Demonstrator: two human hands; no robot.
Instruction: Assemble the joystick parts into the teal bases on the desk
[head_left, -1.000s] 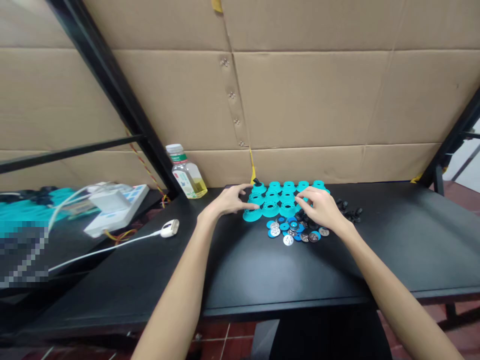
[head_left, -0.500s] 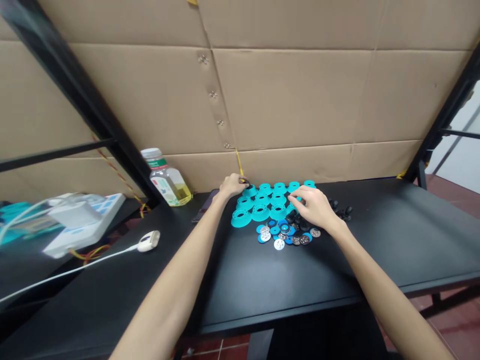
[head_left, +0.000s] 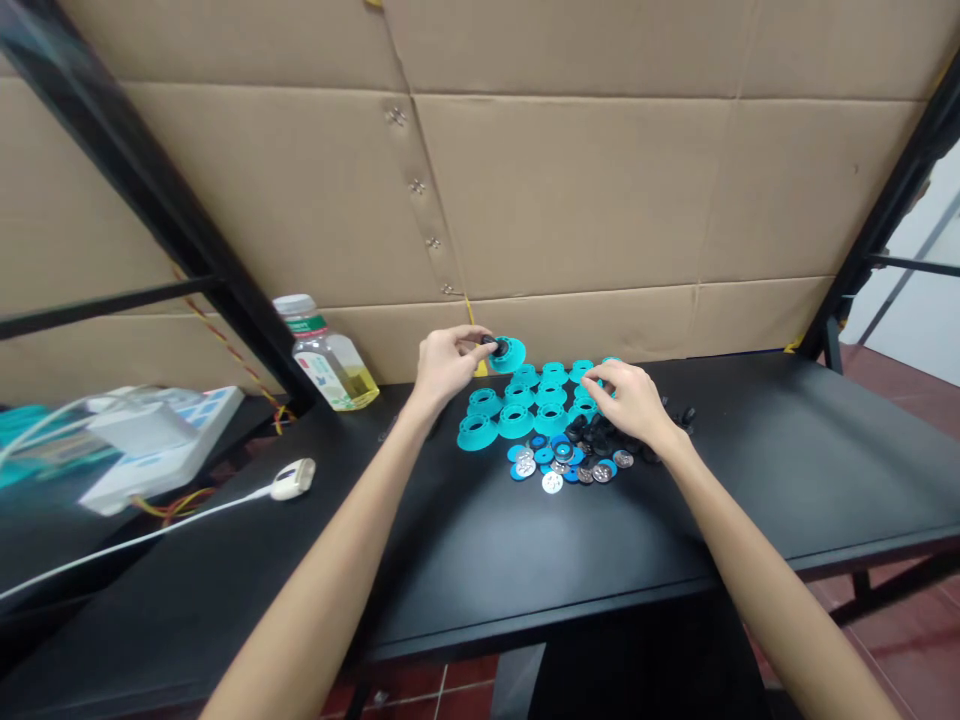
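My left hand (head_left: 444,362) pinches a teal cone-shaped part with a black piece in its centre (head_left: 504,350) and holds it lifted above the table, at the back left of a cluster of teal cone parts (head_left: 525,408). My right hand (head_left: 630,402) rests with curled fingers over the right side of that cluster, its fingertips on a teal part. In front of the cluster lies a heap of blue, silver and black small discs (head_left: 564,462). Small black pieces (head_left: 679,417) lie to the right of my right hand.
A black table (head_left: 525,560) stands against a cardboard wall. A bottle with yellow liquid (head_left: 324,358) is at the back left. A white corded device (head_left: 294,478) and a white power strip (head_left: 150,440) lie to the left. Black frame bars rise at both sides.
My left hand closed on the back-left teal part with the black piece and lifted it off the table. My right hand stayed on the cluster's right side. The view shifted slightly.
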